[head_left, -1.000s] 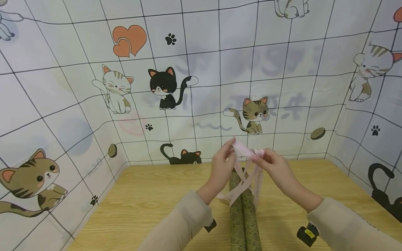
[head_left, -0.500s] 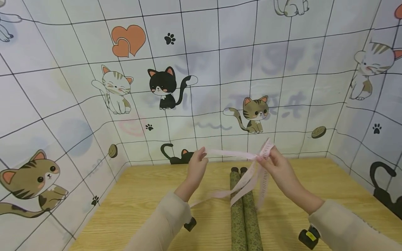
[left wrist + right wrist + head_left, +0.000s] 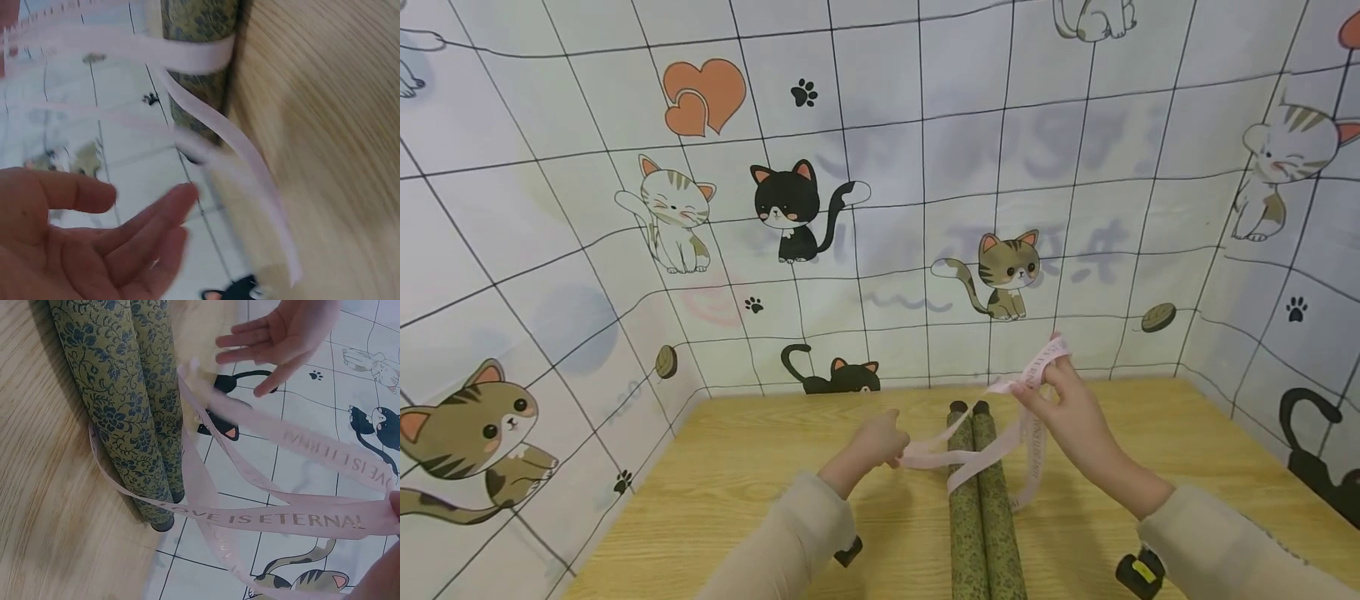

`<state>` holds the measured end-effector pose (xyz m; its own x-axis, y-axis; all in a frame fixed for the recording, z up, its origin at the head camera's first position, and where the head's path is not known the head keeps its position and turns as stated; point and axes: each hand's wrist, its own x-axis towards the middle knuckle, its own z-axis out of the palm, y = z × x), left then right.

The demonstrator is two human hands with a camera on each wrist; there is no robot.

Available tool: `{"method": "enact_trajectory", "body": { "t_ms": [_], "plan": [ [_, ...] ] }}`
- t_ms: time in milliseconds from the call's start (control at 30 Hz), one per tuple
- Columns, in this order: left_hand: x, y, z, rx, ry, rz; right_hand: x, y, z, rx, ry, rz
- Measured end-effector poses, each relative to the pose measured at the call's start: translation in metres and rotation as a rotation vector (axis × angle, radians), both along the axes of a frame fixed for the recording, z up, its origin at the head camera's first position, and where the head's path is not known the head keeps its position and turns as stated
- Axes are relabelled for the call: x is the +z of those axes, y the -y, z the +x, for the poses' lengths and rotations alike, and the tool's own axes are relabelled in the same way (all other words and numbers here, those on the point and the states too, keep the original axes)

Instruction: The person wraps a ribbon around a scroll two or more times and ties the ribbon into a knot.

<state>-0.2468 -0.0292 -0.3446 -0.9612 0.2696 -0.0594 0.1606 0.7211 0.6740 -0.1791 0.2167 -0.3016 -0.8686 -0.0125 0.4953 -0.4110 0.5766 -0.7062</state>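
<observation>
My right hand, raised above the far end of two rolls, pinches a pink satin ribbon printed "LOVE IS ETERNAL", a loop of it over the fingers. Side by side on the table lie the two long green-gold rolls, floral patterned with dark end caps. The ribbon passes around them, and its loose lengths trail to both sides. Left of the rolls, my left hand has its fingers spread, as the right wrist view shows. A ribbon tail hangs free beyond its fingertips in the left wrist view.
The wood-grain table ends at a white gridded backdrop with cartoon cats, which also rises on both sides. A small black device hangs under the left sleeve, another under the right.
My left hand drew a ribbon length out to the left, then let it go and dropped lower. My right hand kept its pinch, and the ribbon between the hands went slack.
</observation>
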Motion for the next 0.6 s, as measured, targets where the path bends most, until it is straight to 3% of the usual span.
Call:
{"method": "enact_trajectory", "body": {
  "t_ms": [67,133,233,367,467,600],
  "plan": [
    [0.008,-0.014,0.008,-0.021,-0.109,-0.007,-0.001,0.0,0.0,0.003,0.004,0.015],
    [0.017,-0.03,0.019,-0.061,-0.223,0.053,-0.003,0.001,-0.001,0.013,0.0,0.028],
    [0.031,-0.053,0.032,-0.151,-0.314,0.152,-0.005,0.002,-0.001,0.054,-0.004,0.01],
    [0.039,-0.071,0.036,-0.282,-0.285,0.219,-0.005,0.004,-0.001,0.145,-0.004,-0.057],
    [0.037,-0.075,0.031,-0.356,-0.216,0.307,-0.002,0.006,0.0,0.188,0.012,-0.101],
    [0.032,-0.072,0.024,-0.424,-0.182,0.414,-0.001,0.007,0.002,0.213,0.066,-0.141]
  ]
}}
